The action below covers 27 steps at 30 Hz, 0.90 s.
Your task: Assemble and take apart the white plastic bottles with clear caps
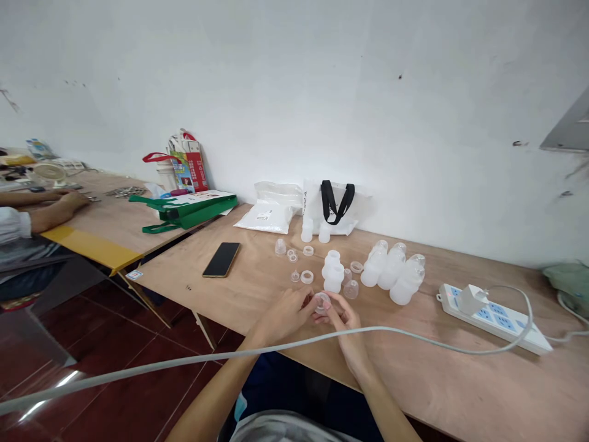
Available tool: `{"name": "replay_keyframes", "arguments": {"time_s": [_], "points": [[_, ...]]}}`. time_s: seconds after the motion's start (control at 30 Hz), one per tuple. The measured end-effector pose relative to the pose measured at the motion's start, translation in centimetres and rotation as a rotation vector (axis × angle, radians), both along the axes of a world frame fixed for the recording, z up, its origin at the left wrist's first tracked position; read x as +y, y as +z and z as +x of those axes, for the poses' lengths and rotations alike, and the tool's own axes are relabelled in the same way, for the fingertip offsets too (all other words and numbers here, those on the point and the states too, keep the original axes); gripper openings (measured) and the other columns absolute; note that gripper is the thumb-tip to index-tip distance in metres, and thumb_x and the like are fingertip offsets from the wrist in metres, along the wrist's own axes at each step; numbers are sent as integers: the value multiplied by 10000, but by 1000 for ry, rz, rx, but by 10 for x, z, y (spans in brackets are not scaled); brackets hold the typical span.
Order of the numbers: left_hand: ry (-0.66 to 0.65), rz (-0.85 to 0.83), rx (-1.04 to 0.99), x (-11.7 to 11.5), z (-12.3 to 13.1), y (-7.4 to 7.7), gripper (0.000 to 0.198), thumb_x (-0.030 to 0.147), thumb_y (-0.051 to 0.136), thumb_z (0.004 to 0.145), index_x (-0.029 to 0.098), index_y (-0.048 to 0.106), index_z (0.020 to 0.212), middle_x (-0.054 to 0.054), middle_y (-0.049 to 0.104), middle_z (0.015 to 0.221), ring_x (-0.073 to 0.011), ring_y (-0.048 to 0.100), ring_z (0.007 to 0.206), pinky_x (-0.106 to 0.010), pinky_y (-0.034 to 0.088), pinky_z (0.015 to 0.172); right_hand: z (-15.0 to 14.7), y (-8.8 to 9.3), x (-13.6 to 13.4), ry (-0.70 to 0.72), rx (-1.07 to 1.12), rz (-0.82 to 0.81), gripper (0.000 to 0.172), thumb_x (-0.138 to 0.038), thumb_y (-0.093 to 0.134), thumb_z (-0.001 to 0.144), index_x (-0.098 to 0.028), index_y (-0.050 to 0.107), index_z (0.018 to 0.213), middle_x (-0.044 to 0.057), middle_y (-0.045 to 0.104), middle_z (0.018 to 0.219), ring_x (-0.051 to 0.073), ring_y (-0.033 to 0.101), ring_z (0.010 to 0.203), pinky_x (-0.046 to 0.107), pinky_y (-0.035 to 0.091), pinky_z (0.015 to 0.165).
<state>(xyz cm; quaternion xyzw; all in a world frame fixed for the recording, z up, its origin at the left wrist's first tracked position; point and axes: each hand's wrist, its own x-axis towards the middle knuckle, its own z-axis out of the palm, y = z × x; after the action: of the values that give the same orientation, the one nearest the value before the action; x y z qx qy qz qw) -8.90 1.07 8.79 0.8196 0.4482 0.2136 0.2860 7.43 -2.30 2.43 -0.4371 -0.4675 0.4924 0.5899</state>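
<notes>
The clear round piece (323,301) sat between both hands just above the near edge of the tabletop (184,288), and its underside was hidden by the fingers. The left hand (288,310) pinched it from one side with thumb and fingers nearly closed; the right hand (346,318) had its fingers curled about the other side, their tips partly lost behind the piece. Being transparent, its exact shape was hard to make out. A pale cable (285,347) crossed in front of both arms and ran out at the left edge; its other end met a charger (472,301) in the power strip (519,334). The capped bottles (400,288) overlapped, so their number could not be told. At the right edge a green cloth item (565,277) was cut off, as was a co-worker's sleeve (13,222) on the left.

The tabletop was pale, wood-grained board. Near the hands stood open white bottles (333,277), with loose rings (307,277) beside them and a dark-screened phone (221,259) farther left. Behind rose a marked white wall (285,92); dark red tiles (105,368) covered the floor.
</notes>
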Motion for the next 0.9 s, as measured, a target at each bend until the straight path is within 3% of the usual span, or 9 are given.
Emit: {"name": "replay_keyframes", "arguments": {"time_s": [0.37,0.7,0.9], "points": [[-3,30,106,1,1,-3,366,469,453,993,189,591,804,7,605,686,-155,522,624,-275,292,584,2,-3,-1,-8,-110,44,420,-567,710,862,-206,703,1076,77,777,940,217,713,734,346,606,700],[25,44,148,4,1,-6,270,408,521,965,198,612,821,-12,664,743,-160,550,642,-262,297,597,0,-6,-4,-38,-184,59,415,-595,680,877,-224,682,1063,87,773,1001,237,726,814,340,606,713],[79,77,202,2,7,-11,222,376,552,945,206,630,825,-12,665,735,-164,551,629,-268,273,592,1,-9,-3,-57,-242,71,366,-577,657,900,-226,670,1003,63,763,893,198,681,690,307,568,645]]}}
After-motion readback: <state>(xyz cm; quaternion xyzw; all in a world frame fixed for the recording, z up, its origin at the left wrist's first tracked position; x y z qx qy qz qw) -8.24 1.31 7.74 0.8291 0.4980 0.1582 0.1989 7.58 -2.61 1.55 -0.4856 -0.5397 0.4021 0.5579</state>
